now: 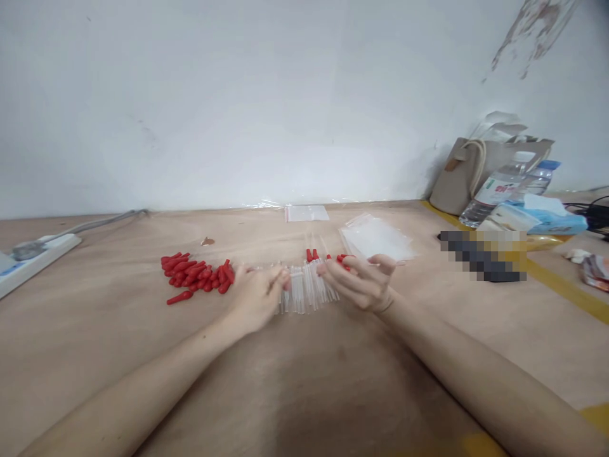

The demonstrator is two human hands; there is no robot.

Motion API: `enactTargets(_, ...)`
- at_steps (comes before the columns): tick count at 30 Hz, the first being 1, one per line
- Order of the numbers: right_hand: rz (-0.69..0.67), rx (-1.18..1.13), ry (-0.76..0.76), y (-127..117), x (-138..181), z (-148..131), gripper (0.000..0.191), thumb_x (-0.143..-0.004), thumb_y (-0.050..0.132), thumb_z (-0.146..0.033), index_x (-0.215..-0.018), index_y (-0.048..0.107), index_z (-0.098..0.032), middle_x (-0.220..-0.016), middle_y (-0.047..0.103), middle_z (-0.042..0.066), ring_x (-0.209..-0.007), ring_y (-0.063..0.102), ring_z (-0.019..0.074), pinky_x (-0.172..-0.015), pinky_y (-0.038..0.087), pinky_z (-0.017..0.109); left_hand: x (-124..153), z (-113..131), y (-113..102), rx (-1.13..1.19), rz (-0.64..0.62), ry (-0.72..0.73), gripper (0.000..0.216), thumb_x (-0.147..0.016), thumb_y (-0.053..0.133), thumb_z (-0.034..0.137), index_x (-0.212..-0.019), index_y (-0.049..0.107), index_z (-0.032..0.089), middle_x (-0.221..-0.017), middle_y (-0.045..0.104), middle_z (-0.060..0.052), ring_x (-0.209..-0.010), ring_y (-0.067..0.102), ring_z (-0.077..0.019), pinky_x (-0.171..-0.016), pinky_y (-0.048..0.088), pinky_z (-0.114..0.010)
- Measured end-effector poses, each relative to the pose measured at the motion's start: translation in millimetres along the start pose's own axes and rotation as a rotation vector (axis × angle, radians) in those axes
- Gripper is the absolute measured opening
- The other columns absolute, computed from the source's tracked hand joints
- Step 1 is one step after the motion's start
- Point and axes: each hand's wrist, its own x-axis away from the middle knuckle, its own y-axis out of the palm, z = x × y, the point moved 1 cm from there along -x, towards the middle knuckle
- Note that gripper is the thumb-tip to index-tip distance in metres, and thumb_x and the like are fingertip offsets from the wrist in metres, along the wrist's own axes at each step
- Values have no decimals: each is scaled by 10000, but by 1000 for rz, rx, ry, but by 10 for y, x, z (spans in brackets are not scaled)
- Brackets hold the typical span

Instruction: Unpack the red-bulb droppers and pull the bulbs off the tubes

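A row of clear thin tubes [304, 293] lies side by side on the brown table. My left hand [261, 291] is at the left end of the row, fingers bent and closed; what they hold, if anything, is hidden. My right hand [364, 282] is over the right end, its fingers apart and the fingertips close to the tubes. Between the hands, red rubber bulbs [311, 255] show at the far ends of a few tubes. Left of my left hand lies a heap of loose red bulbs [195, 274], with one bulb [179, 298] a little in front.
Clear plastic bags [378, 238] lie behind my right hand, and a small white bag [307, 214] is by the wall. A power strip [40, 260] is at far left. To the right are a blurred-out dark object [480, 257], bottles [499, 190], tissues [552, 216] and a beige bag [451, 181].
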Motion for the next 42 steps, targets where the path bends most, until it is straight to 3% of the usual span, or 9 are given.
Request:
enactTargets(3, 259, 63, 85, -12, -84, 238, 246, -852, 427, -366, -923, 655, -305, -935, 625, 22, -797, 540, 157, -771, 316, 355, -51, -270, -65, 11, 16, -127, 416, -894, 259, 406, -747, 593, 207, -497, 504, 30, -508, 503, -148, -593, 374, -297)
enactTargets(6, 449, -42, 121, 2, -207, 462, 275, -834, 431, -327, -969, 638, -207, -988, 561, 89, -798, 528, 157, -696, 393, 304, -90, -446, -125, -20, 76, -7, 331, -882, 297, 319, -953, 593, 188, -795, 601, -39, -753, 573, -182, -643, 429, -298)
enactTargets(10, 272, -209, 390, 19, -301, 705, 304, -756, 509, -287, -1015, 578, -145, -828, 575, 48, -684, 537, 133, -629, 423, 269, -62, -445, -114, -171, 112, 66, 353, -824, 338, 175, -1108, 548, 159, -866, 549, -61, -780, 562, -177, -673, 451, -295)
enactTargets(14, 107, -296, 593, 24, -277, 889, 306, -665, 605, -323, -916, 577, -149, -723, 609, 11, -588, 529, 109, -546, 406, 229, 19, -323, -6, -282, 131, 50, 313, -782, 368, 121, -1013, 578, 146, -891, 556, -77, -703, 569, -173, -592, 444, -285)
enactTargets(19, 40, -281, 573, 70, -262, 953, 194, -676, 594, -339, -737, 645, -161, -654, 634, 18, -571, 542, 117, -533, 403, 227, 80, -256, 160, -361, 79, 140, 256, -725, 373, 62, -787, 610, 137, -838, 567, -82, -630, 570, -157, -531, 429, -269)
enactTargets(23, 17, -249, 516, 126, -276, 909, 199, -727, 546, -322, -763, 676, -175, -718, 664, 21, -667, 575, 133, -602, 411, 229, 103, -217, 211, -351, 74, 168, 222, -731, 398, 104, -779, 614, 125, -833, 580, -98, -700, 587, -190, -593, 463, -301)
enactTargets(28, 2, -182, 463, 174, -286, 843, 193, -746, 524, -293, -792, 656, -161, -730, 662, 29, -637, 564, 121, -589, 399, 216, 118, -166, 217, -321, 102, 200, 226, -790, 412, 201, -787, 625, 125, -803, 601, -104, -715, 592, -207, -618, 485, -326)
enactTargets(35, -74, -48, 451, 106, -283, 884, 257, -755, 501, -320, -596, 644, -178, -535, 599, 21, -531, 511, 129, -530, 343, 235, 65, -273, 157, -285, 283, 288, 235, -808, 431, 224, -890, 637, 146, -917, 619, -88, -868, 536, -223, -765, 442, -363)
enactTargets(42, -23, 20, 495, 22, -355, 790, 232, -780, 476, -342, -769, 662, -203, -802, 670, 20, -733, 573, 138, -660, 378, 224, 83, -298, 171, -312, 378, 275, 197, -811, 473, 250, -879, 653, 210, -946, 638, -42, -874, 520, -219, -736, 357, -373)
